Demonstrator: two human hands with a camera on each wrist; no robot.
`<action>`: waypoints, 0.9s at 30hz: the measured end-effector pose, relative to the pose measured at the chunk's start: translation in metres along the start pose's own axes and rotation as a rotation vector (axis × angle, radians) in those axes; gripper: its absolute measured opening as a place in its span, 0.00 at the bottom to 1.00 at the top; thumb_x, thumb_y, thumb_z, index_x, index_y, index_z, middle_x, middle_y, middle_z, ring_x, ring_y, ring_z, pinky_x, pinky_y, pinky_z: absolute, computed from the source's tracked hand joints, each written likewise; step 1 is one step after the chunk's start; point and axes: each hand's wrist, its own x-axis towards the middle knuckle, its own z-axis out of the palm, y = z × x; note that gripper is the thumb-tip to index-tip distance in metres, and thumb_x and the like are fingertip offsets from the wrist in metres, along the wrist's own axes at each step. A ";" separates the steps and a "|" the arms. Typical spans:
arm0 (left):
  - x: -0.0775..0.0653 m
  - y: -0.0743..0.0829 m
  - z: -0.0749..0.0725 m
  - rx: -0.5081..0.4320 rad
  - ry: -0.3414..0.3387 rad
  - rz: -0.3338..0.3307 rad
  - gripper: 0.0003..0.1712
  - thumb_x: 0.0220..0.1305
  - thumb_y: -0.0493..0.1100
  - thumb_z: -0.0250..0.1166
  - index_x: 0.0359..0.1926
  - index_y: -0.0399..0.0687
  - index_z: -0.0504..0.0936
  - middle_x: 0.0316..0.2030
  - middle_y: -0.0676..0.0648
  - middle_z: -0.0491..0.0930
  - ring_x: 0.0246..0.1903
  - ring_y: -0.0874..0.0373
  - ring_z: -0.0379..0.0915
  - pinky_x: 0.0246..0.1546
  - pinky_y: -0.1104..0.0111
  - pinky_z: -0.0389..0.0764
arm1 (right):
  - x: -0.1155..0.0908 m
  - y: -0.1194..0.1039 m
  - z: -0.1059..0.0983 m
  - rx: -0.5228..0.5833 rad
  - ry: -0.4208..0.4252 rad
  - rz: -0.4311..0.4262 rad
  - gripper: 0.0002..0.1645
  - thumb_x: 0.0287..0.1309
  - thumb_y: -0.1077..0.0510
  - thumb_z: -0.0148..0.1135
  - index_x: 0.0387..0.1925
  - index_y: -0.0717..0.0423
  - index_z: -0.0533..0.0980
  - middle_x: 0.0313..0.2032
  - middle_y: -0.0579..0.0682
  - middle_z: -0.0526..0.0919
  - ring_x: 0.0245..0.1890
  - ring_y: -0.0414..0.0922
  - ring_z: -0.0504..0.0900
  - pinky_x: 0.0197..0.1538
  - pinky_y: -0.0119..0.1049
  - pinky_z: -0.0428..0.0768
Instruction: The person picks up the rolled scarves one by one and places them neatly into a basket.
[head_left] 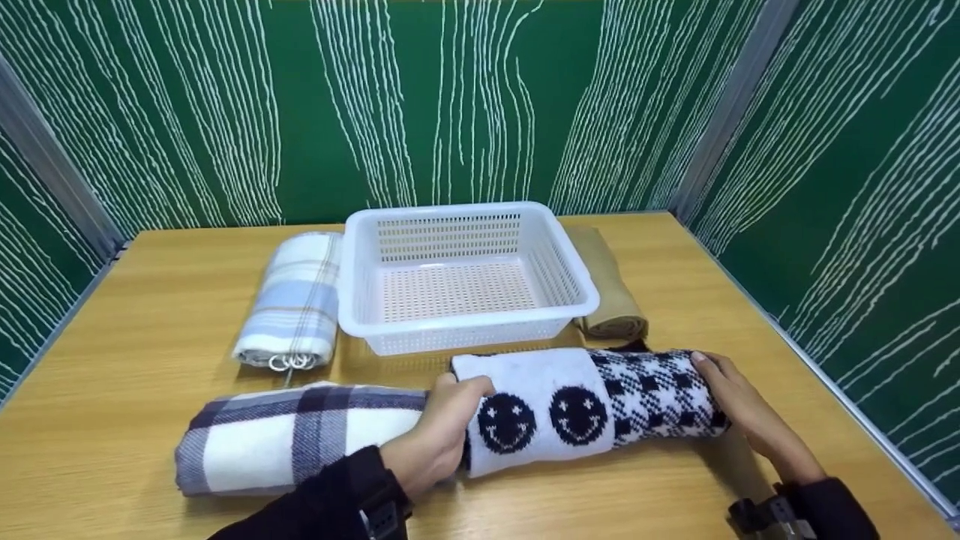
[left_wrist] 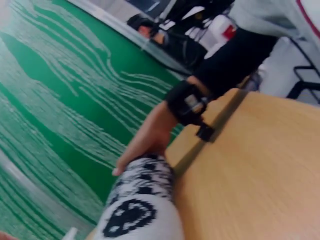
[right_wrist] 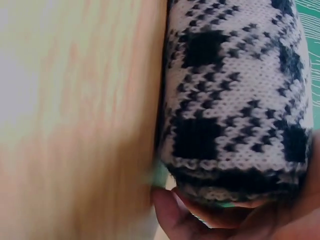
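A rolled black-and-white knitted scarf (head_left: 538, 409) lies across the front of the table, with two smiley faces on its white part and a checked pattern to the right. My left hand (head_left: 439, 435) grips its left end, thumb over the top and the other fingers hidden. At the checked end, my right hand (head_left: 750, 416) holds the roll; the right wrist view shows fingers (right_wrist: 175, 215) curving around the end of the knit (right_wrist: 240, 100). Left of the scarf, partly behind my left hand, lies a rolled plaid cloth (head_left: 255, 446) in white, grey and dark purple.
A white perforated plastic basket (head_left: 469, 326) stands at the back middle with nothing in it. A rolled blue-and-white striped cloth (head_left: 292, 300) lies to its left, a tan roll (head_left: 611, 289) to its right. Green panels (head_left: 480, 112) with white lines enclose the wooden table (head_left: 150, 315).
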 end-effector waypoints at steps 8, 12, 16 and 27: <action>0.009 -0.020 0.007 0.052 0.011 -0.088 0.30 0.48 0.43 0.55 0.51 0.31 0.62 0.51 0.40 0.64 0.49 0.50 0.60 0.51 0.59 0.62 | 0.006 -0.003 -0.003 0.130 -0.102 0.062 0.56 0.53 0.27 0.31 0.65 0.65 0.34 0.64 0.67 0.33 0.63 0.61 0.33 0.60 0.58 0.36; 0.013 -0.027 0.009 0.064 0.004 -0.108 0.39 0.56 0.50 0.51 0.61 0.29 0.51 0.59 0.33 0.54 0.58 0.41 0.52 0.57 0.51 0.52 | 0.011 -0.004 -0.003 0.174 -0.109 0.061 0.54 0.54 0.28 0.34 0.65 0.63 0.37 0.64 0.65 0.36 0.63 0.60 0.36 0.61 0.55 0.38; 0.018 -0.031 0.009 0.060 0.021 -0.111 0.45 0.60 0.57 0.47 0.64 0.31 0.39 0.63 0.31 0.42 0.61 0.36 0.40 0.58 0.47 0.44 | 0.015 -0.004 0.000 0.235 -0.125 0.042 0.52 0.54 0.30 0.39 0.66 0.60 0.40 0.64 0.64 0.42 0.63 0.57 0.44 0.62 0.51 0.43; 0.031 -0.042 0.007 -0.017 0.034 -0.195 0.53 0.53 0.69 0.48 0.66 0.37 0.41 0.63 0.30 0.42 0.61 0.34 0.38 0.55 0.40 0.39 | 0.012 -0.003 0.004 0.334 -0.143 0.081 0.49 0.54 0.31 0.42 0.66 0.56 0.42 0.62 0.60 0.50 0.59 0.52 0.55 0.57 0.42 0.59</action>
